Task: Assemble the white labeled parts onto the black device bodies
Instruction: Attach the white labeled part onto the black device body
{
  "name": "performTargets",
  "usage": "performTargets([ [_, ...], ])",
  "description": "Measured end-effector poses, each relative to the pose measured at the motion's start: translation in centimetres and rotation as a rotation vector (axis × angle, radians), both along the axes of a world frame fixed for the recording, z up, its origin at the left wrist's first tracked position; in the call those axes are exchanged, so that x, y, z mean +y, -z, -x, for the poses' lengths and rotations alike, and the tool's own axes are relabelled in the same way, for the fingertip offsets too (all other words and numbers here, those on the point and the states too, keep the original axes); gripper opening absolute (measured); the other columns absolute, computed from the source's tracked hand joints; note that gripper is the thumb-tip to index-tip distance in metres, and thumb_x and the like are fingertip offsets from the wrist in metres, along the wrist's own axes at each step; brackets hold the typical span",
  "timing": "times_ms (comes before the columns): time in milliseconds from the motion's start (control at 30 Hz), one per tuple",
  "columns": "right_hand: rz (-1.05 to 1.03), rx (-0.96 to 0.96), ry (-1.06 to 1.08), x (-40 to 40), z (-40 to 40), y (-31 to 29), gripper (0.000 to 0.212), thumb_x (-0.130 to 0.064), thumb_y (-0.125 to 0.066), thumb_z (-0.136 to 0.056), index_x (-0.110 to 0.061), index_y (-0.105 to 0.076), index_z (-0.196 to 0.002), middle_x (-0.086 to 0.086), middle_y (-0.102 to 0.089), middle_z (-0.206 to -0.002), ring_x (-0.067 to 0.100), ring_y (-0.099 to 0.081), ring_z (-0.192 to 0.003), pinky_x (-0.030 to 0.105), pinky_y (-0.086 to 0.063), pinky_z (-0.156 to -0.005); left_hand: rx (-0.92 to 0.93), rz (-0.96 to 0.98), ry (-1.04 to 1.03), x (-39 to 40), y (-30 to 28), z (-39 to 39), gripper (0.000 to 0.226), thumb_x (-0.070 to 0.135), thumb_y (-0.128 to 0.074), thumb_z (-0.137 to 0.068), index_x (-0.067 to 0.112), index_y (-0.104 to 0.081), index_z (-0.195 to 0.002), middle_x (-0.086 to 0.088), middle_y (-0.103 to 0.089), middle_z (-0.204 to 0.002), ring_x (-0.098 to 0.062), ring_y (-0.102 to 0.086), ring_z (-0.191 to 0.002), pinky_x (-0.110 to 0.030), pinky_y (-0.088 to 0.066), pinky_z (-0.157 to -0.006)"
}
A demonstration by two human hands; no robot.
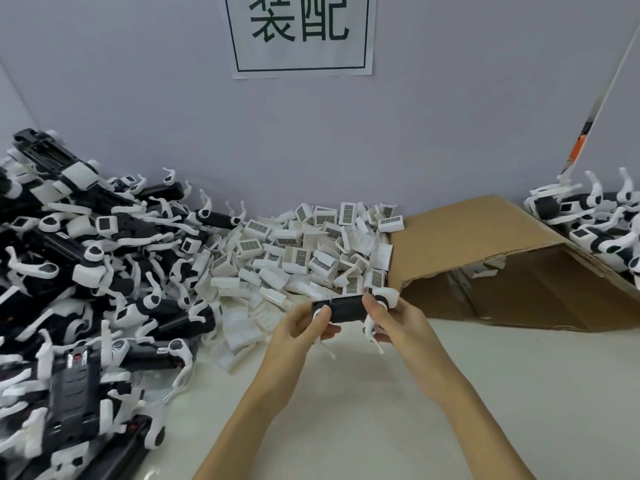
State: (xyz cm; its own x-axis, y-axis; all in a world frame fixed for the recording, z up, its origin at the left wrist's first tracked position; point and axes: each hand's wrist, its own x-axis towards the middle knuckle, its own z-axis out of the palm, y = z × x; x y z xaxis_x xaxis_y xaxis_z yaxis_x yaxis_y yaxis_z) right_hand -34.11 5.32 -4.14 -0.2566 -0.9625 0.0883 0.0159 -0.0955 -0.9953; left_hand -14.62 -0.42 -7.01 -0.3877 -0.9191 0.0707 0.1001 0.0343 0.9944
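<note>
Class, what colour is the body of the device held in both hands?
Black, with white end parts; the device body shows in the head view, held between the left hand and right hand.

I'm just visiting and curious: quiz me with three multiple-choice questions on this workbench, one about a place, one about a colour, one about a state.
1. Where does the heap of white labeled plastic parts lie?
A. left of the brown cardboard box
B. inside a drawer
C. on the floor

2. What colour are the characters on the paper wall sign?
A. red
B. dark green
C. yellow

3. How is the black device body in the middle held?
A. lying untouched
B. one hand only
C. both hands

Answers: 1 A, the heap spills beside the box's left edge. 2 B, dark green strokes. 3 C, left hand and right hand grip its ends.
</note>
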Motion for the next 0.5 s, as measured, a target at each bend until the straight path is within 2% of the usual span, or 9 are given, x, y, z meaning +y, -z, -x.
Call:
performTargets([
  [67,-0.019,-0.032,0.046,-0.2,-0.8,0.1,0.079,-0.080,-0.075,-0.068,-0.011,-0.073,-0.106,0.014,-0.074,-0.093,0.019,-0.071,-0.084,0.035,-0.056,-0.085,0.023,-0.022,0.035,-0.1,0.1,0.3,0.060,0.067,-0.073,-0.088,0.021,-0.078,-0.127,-0.007,-0.078,-0.120,-0.020,-0.072,-0.108,-0.044,-0.045,-0.115],
  [133,-0.076,-0.037,0.048,-0.3,-1.4,0.2,0.077,-0.080,-0.073,-0.071,-0.006,-0.068,-0.089,0.016,-0.065,-0.078,0.019,-0.060,-0.072,0.036,-0.050,-0.077,0.045,-0.044,0.051,-0.1,0.1,0.6,0.064,0.073,-0.071,-0.087,0.021,-0.081,-0.123,-0.007,-0.075,-0.104,-0.020,-0.065,-0.094,-0.042,-0.045,-0.099],
  [200,-0.161,-0.040,0.031,-0.3,-1.7,0.2,0.067,-0.079,-0.073,-0.075,-0.013,-0.064,-0.071,0.010,-0.058,-0.071,0.019,-0.054,-0.067,0.032,-0.047,-0.071,0.037,-0.072,0.019,-0.2,0.1,0.6,0.071,0.084,-0.069,-0.080,0.024,-0.083,-0.115,-0.006,-0.071,-0.091,-0.019,-0.063,-0.082,-0.034,-0.044,-0.079],
  [267,-0.236,-0.081,0.029,-0.2,-1.7,0.2,0.059,-0.077,-0.076,-0.074,-0.018,-0.066,-0.072,0.009,-0.059,-0.073,0.019,-0.053,-0.068,0.026,-0.044,-0.064,-0.016,-0.071,0.008,-0.1,0.1,0.6,0.075,0.090,-0.065,-0.077,0.027,-0.084,-0.113,-0.005,-0.072,-0.087,-0.017,-0.063,-0.078,-0.030,-0.041,-0.066],
  [333,-0.257,-0.110,-0.002,-0.1,-1.5,0.3,0.064,-0.077,-0.080,-0.070,-0.015,-0.064,-0.080,0.009,-0.056,-0.074,0.019,-0.053,-0.070,0.028,-0.043,-0.066,-0.032,-0.061,0.027,0.1,0.0,0.6,0.070,0.086,-0.063,-0.082,0.027,-0.083,-0.115,-0.007,-0.074,-0.092,-0.017,-0.064,-0.081,-0.035,-0.044,-0.075],
  [433,-0.194,-0.098,-0.070,0.0,-1.0,0.0,0.071,-0.074,-0.083,-0.071,-0.009,-0.067,-0.092,0.008,-0.063,-0.084,0.019,-0.063,-0.081,0.032,-0.049,-0.082,-0.048,-0.011,0.029,0.1,-0.6,0.0,0.059,0.075,-0.067,-0.085,0.030,-0.080,-0.121,-0.008,-0.077,-0.111,-0.020,-0.069,-0.097,-0.040,-0.048,-0.102],
  [467,-0.152,-0.093,-0.089,0.1,-0.7,-0.2,0.066,-0.070,-0.084,-0.073,-0.012,-0.071,-0.101,0.005,-0.070,-0.092,0.016,-0.068,-0.089,0.031,-0.050,-0.087,-0.069,0.025,0.040,0.0,-0.7,-0.4,0.055,0.070,-0.070,-0.086,0.035,-0.076,-0.128,-0.003,-0.077,-0.120,-0.018,-0.070,-0.108,-0.041,-0.047,-0.108],
  [500,-0.108,-0.084,-0.115,0.3,-0.3,-0.4,0.060,-0.066,-0.085,-0.075,-0.019,-0.074,-0.110,0.001,-0.074,-0.101,0.011,-0.070,-0.097,0.030,-0.050,-0.091,-0.100,0.066,0.068,-0.1,-1.0,-0.8,0.055,0.066,-0.072,-0.086,0.042,-0.070,-0.136,0.007,-0.074,-0.129,-0.012,-0.068,-0.119,-0.036,-0.046,-0.107],
])
